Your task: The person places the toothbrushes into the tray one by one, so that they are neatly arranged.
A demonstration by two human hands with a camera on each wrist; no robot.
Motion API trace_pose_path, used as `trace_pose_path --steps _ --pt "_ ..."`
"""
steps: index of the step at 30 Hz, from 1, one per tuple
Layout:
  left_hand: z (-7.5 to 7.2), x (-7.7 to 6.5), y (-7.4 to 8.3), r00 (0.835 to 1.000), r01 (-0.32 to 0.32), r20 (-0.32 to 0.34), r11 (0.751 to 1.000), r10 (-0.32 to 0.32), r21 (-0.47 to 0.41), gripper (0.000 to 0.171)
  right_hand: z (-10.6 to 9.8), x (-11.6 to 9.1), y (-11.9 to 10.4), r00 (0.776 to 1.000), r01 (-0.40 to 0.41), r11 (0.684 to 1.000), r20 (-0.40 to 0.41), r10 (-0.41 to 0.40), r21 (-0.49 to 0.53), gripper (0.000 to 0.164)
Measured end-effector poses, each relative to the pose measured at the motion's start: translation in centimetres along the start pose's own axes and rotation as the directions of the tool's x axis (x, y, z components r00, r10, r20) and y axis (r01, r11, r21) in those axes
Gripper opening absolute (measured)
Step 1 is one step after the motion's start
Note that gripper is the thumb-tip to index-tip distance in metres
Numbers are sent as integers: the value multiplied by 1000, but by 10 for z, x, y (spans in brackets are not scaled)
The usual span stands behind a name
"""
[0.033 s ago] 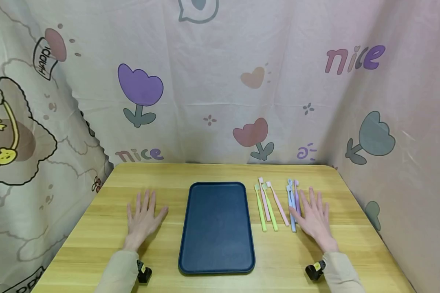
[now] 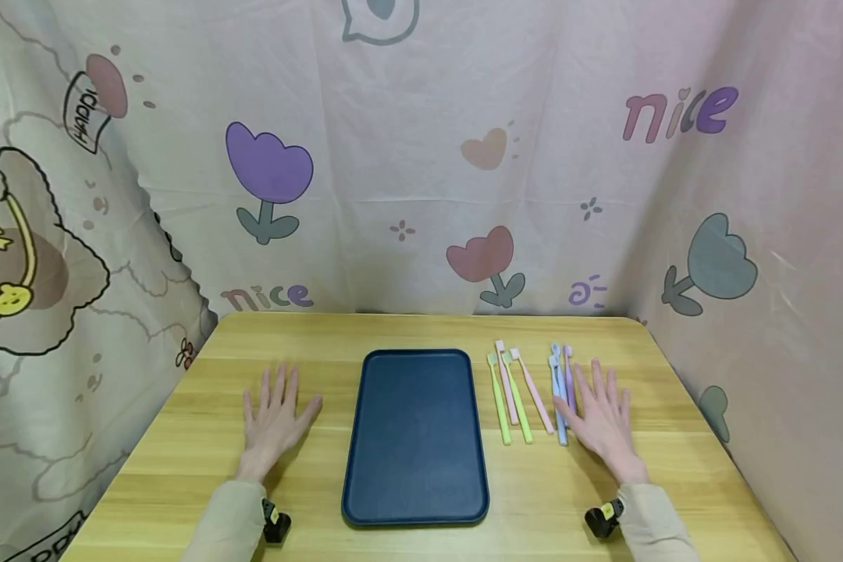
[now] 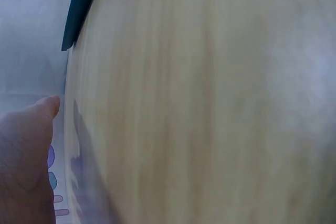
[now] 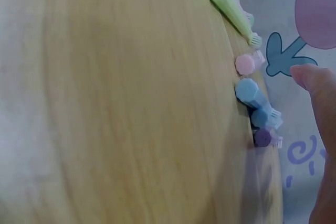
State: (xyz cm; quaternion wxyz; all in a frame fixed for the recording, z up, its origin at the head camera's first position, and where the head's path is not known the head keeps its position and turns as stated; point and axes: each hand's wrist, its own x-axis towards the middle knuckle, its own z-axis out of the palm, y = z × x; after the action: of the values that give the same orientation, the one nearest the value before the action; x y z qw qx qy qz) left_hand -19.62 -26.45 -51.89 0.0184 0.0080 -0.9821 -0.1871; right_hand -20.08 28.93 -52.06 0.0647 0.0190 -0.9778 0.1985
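Observation:
My left hand [image 2: 274, 425] is spread with straight fingers over the table, left of a dark blue tray [image 2: 416, 437]. It holds nothing. On the tray's other side, my right hand [image 2: 606, 421] is spread too, its thumb overlapping a blue toothbrush [image 2: 561, 414] in the head view. The right wrist view shows that thumb apart from the toothbrush handles. Partly behind the fingers lies a purple toothbrush [image 2: 569, 378]. Between tray and right hand are two green toothbrushes, one at the left [image 2: 499, 406], two pink ones, including a slanted one [image 2: 534, 394], and another blue one.
The wooden table [image 2: 309, 336] runs back to a patterned curtain [image 2: 393, 140], which also hangs along both sides. A small black camera [image 2: 276, 524] sits on the left wrist, and another camera [image 2: 602, 521] on the right.

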Motion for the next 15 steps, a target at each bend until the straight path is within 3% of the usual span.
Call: trace_pose_path --steps 15 --pt "0 2 0 1000 -4 -5 1000 4 16 87 -3 0 2 1000 -6 1000 6 6 2 86"
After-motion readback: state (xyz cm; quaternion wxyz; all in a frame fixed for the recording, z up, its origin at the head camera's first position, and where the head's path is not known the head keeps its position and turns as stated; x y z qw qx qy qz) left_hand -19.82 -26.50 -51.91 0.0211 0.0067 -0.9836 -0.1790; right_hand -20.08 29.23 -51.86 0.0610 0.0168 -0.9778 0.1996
